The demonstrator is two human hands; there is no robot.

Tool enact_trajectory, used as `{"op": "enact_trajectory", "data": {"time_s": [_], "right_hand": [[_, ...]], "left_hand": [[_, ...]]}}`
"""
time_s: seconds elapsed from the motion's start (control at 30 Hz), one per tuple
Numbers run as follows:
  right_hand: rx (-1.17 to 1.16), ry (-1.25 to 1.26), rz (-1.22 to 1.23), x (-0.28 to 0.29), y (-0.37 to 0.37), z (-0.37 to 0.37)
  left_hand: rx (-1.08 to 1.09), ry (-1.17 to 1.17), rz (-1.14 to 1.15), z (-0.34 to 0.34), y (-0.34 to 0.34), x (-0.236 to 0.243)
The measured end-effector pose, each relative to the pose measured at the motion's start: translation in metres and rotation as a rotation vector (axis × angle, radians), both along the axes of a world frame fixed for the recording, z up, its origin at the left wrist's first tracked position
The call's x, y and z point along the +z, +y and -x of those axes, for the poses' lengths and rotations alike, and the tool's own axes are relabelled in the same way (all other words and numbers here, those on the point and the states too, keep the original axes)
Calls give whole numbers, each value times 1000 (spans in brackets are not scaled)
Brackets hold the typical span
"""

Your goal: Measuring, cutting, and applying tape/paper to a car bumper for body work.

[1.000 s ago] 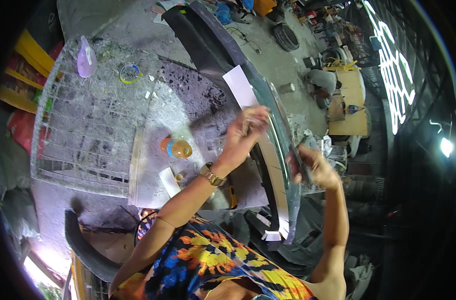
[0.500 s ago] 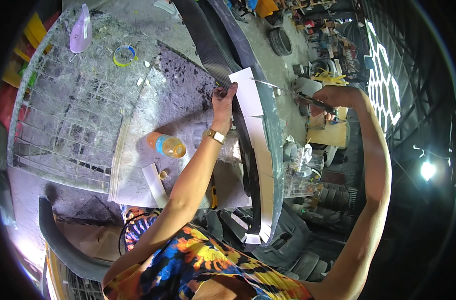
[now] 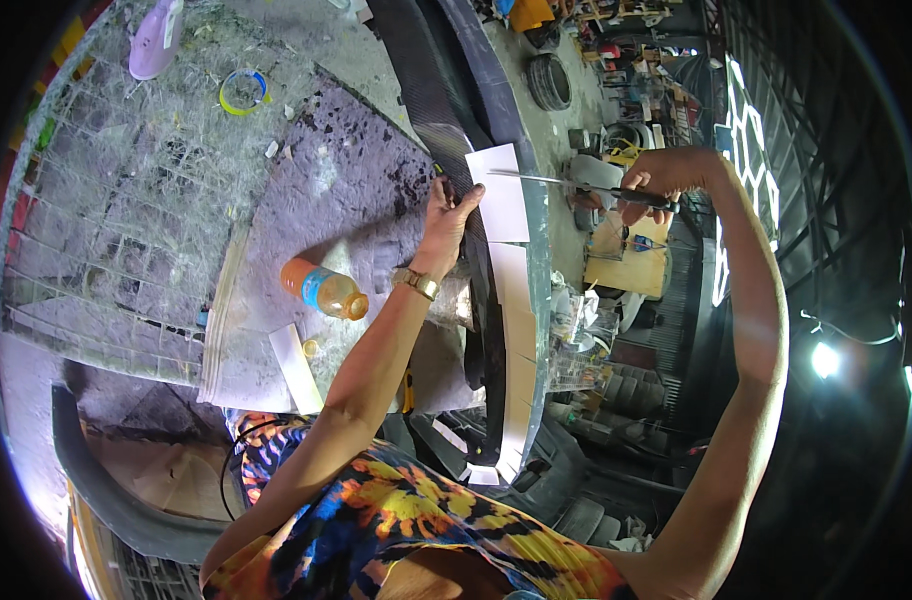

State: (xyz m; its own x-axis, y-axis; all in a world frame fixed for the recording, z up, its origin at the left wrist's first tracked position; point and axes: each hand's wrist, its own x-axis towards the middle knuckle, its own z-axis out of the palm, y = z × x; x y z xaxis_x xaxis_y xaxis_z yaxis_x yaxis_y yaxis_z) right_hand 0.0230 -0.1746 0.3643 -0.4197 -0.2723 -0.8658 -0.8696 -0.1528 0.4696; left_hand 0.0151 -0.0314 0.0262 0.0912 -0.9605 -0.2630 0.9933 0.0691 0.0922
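Observation:
A long, curved dark panel [image 3: 431,85] with a woven-looking surface runs from the far side toward me. White rectangular pieces line its edge, and the far one [image 3: 502,215] lies by my hands. My left hand [image 3: 446,225] has its thumb on the left edge of this white piece, with the fingers curled beside it over the dark panel. In my right hand [image 3: 651,185] is a thin-bladed metal tool [image 3: 536,180] with a dark handle. Its blade points left and its tip lies over the white piece; whether it has one blade or two, I cannot tell.
An open bottle [image 3: 321,288] of orange liquid lies on its side on the worn table [image 3: 366,200]. A white strip [image 3: 296,368], a tape roll [image 3: 244,92] and a purple bottle [image 3: 156,40] are also there. A tyre [image 3: 548,82] lies on the floor beyond.
The blade has come down the white piece toward my left thumb and reaches further over it. My right hand has moved slightly left. The view has shifted a little.

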Motion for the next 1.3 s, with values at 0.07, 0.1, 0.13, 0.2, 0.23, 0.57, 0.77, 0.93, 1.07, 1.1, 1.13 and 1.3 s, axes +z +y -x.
{"op": "enact_trajectory", "data": {"time_s": [0.07,0.1,0.13,0.2,0.23,0.57,0.77,0.93,1.07,1.1,1.13,1.3], "right_hand": [[-9,9,-12,-3,-3,-3],[41,20,-21,-6,-1,-14],[91,30,-30,-10,0,-24],[101,56,-21,-11,1,-36],[107,82,-4,-9,3,-41],[359,229,30,-20,22,-91],[335,217,32,-20,18,-85],[411,200,52,-16,27,-86],[479,367,88,14,57,-75],[575,362,90,22,55,-51],[542,268,153,34,68,-45],[308,-608,694,79,157,3]], "left_hand": [[6,-22,-12,-1,2,6],[12,-22,-20,-1,2,0],[21,-38,-39,0,0,-6],[27,-46,-59,1,0,-9],[24,-63,-47,2,-1,-5],[17,-42,-40,0,-1,-5],[27,-45,-64,1,-2,-2],[8,-28,-89,-1,-1,4],[-8,29,-28,-5,2,8],[-8,8,-38,-7,5,3],[-7,-16,-82,-7,5,2],[59,-89,-301,-1,24,-7]]}}
